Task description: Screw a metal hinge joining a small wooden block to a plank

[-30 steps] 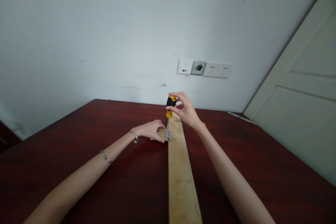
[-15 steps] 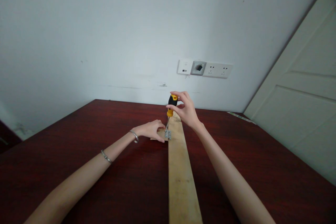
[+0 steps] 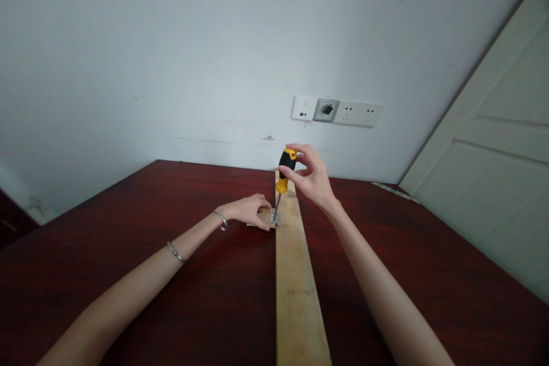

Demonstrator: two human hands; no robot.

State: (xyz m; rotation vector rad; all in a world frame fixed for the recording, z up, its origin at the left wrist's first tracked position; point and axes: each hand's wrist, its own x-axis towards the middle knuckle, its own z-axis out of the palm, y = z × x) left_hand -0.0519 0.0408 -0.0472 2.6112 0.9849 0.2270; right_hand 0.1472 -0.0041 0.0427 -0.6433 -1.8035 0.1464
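A long pale wooden plank [image 3: 295,286] lies lengthwise on the dark red table [image 3: 171,274]. A small metal hinge [image 3: 275,217] sits at its left edge near the far end, joining it to a small wooden piece [image 3: 259,218]. My right hand [image 3: 311,177] pinches the yellow and black handle of a screwdriver [image 3: 285,170], which stands tilted with its tip on the hinge. My left hand [image 3: 247,210], fingers curled, presses down on the small wooden piece beside the hinge. Two thin bracelets are on my left forearm.
A white wall stands behind the table with a row of sockets and a switch [image 3: 337,111]. A white door [image 3: 493,148] is at the right. A thin greenish strip [image 3: 394,191] lies at the table's far right edge.
The screwdriver handle has tipped a little to the right and my right hand has shifted with it, fingers turned round the handle. My left hand stays put.
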